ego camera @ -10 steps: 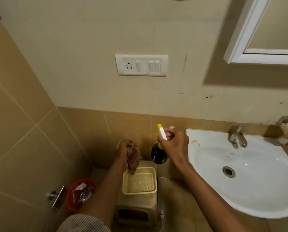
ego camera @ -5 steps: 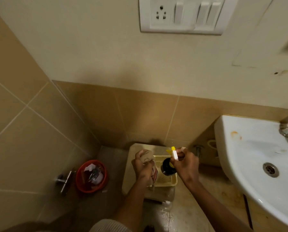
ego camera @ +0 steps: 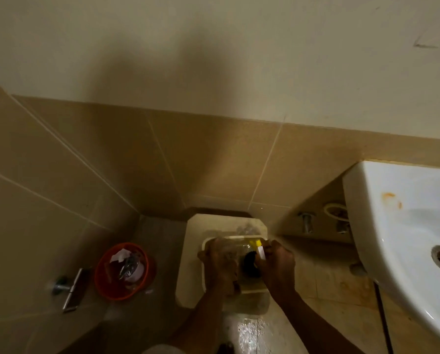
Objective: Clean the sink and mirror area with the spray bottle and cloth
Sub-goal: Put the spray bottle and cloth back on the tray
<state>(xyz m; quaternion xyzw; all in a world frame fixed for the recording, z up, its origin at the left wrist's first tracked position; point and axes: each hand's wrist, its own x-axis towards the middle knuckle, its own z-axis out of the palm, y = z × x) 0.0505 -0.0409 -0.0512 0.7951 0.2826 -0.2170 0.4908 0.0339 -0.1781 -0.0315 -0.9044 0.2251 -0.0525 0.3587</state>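
Right hand gripping spray bottle, over tray

I see both hands low over the cream basket on the stool, boxed in: tiled wall behind, white sink overhanging on the right, orange bin on the left. Bare floor between bin and stool leaves a narrow way through.
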